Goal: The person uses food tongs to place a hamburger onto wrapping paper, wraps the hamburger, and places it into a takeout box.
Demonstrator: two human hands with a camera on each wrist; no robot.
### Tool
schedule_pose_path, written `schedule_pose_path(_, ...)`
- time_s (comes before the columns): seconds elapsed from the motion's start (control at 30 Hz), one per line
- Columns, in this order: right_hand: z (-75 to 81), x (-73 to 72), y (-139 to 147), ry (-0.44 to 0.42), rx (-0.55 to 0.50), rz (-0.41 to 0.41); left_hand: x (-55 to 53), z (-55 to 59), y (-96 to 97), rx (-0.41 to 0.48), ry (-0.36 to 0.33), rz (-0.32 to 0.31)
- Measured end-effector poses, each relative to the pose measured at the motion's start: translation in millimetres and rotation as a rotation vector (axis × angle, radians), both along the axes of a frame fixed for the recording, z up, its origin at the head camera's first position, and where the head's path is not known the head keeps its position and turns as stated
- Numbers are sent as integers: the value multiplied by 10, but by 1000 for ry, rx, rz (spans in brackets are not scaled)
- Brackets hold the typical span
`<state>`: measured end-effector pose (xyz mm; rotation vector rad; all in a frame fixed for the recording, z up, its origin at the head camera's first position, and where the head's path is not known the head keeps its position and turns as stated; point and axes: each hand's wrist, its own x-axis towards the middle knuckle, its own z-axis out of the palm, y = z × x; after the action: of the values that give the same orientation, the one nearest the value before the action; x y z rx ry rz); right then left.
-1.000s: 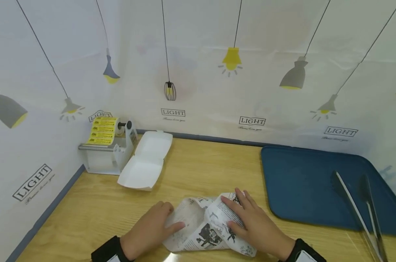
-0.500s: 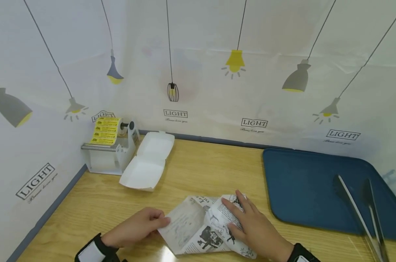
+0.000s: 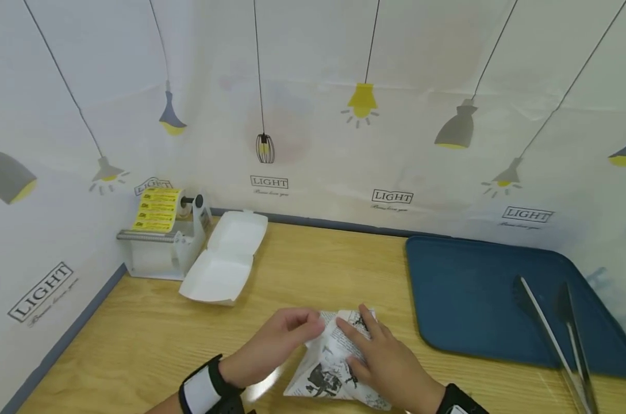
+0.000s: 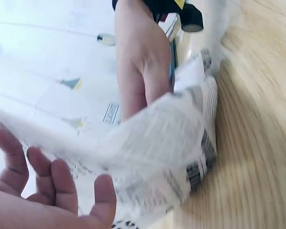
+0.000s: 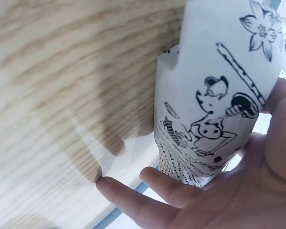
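A bundle in printed newspaper-style wrapping paper (image 3: 325,368) lies on the wooden table in front of me; what is inside is hidden. My left hand (image 3: 273,342) pinches the paper's left flap, held up and folded over toward the middle. In the left wrist view the raised flap (image 4: 157,133) spans between my left hand (image 4: 47,205) and the bundle. My right hand (image 3: 390,359) rests on the bundle's right side with its fingers spread. Seen from the right wrist, the bundle's rounded end (image 5: 219,95) sits close against the palm.
An unfolded white box (image 3: 219,276) lies at the back left beside a label dispenser (image 3: 157,253) with yellow labels. On the right, metal tongs (image 3: 548,330) lie across a dark blue tray (image 3: 463,299). Lamp-patterned sheeting (image 3: 318,144) walls the back and left.
My left hand has drawn the left flap out flat, then carried it up and rightward over the bundle. The right hand has stayed on the bundle.
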<state>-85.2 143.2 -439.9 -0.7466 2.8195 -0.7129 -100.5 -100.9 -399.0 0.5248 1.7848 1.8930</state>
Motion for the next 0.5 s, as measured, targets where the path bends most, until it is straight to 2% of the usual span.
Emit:
schedule_pose_path(0.13, -13, 4, -13, 14, 10, 9, -13, -4, 267, -47, 56, 47)
schedule_pose_path(0.23, -22, 7, -6, 30, 19, 7, -22, -33, 380, -94, 83, 62)
schedule_pose_path(0.4, -25, 5, 13, 55, 15, -7, -18, -111, 394, -79, 64, 61)
schedule_pose_path(0.5, -16, 15, 36, 76, -18, -8, -16, -203, 375, -71, 130, 71)
